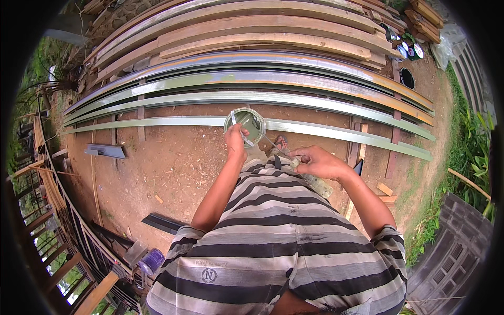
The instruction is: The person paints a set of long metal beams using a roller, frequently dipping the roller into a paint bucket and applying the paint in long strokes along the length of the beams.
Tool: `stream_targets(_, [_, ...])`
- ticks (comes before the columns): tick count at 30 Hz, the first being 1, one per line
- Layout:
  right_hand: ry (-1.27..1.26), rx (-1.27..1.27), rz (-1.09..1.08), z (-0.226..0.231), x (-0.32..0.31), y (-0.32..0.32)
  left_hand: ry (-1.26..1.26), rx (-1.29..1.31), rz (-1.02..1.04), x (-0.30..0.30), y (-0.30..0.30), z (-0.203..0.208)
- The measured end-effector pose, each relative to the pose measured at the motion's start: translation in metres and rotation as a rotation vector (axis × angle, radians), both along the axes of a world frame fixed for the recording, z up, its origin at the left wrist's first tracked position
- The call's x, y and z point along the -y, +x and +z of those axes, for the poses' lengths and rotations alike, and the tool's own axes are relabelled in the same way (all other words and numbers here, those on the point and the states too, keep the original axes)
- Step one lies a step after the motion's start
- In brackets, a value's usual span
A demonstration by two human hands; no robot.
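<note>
A round pail (264, 124) with greenish paint inside hangs in front of my body. My left hand (236, 139) is closed around its pale bail handle (234, 117). My right hand (324, 164), at the pail's right, grips a paint-smeared tool. A thin rod runs from that hand toward the pail's rim, and a pale green, stubby end (319, 186) sticks out below the fingers. It resembles a paint roller, but its head is hidden. Just beyond the pail lies a long pale green metal bar (325, 132), partly covered by it.
More long metal bars (252, 79) lie across supports, with timber planks (273, 23) stacked behind. Paint cans (415, 51) and a black bucket (407, 78) stand far right. Dark metal offcuts (163, 222) and wood scraps lie on the dirt. A purple can (151, 261) sits lower left.
</note>
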State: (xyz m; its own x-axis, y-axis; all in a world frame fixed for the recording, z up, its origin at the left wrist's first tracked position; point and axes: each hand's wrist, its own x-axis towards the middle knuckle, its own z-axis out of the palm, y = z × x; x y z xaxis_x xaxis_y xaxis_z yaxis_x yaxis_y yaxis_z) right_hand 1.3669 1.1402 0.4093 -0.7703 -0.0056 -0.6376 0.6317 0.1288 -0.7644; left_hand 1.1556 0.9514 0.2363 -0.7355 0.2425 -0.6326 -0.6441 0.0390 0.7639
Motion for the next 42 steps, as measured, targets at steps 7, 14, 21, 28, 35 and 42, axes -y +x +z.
stream_targets(7, [0.183, -0.007, -0.075, -0.021, 0.025, -0.020, 0.065, 0.015, -0.086, -0.033, -0.033, -0.015])
stream_targets(14, [0.500, 0.160, 0.183, 0.032, 0.045, -0.094, 0.106, -0.043, -0.217, -0.050, -0.108, -0.046])
stream_targets(21, [0.802, 0.188, -0.104, 0.019, 0.098, -0.175, 0.066, -0.030, -0.319, -0.079, -0.186, -0.054])
stream_targets(28, [0.878, 0.238, -0.231, 0.014, 0.122, -0.222, -0.022, -0.023, -0.372, -0.117, -0.259, -0.095])
stream_targets(35, [0.894, 0.294, -0.289, 0.032, 0.119, -0.233, 0.014, 0.095, -0.374, -0.167, -0.302, -0.122])
stream_targets(42, [0.896, 0.281, -0.349, 0.033, 0.111, -0.219, 0.018, 0.152, -0.430, -0.193, -0.310, -0.131])
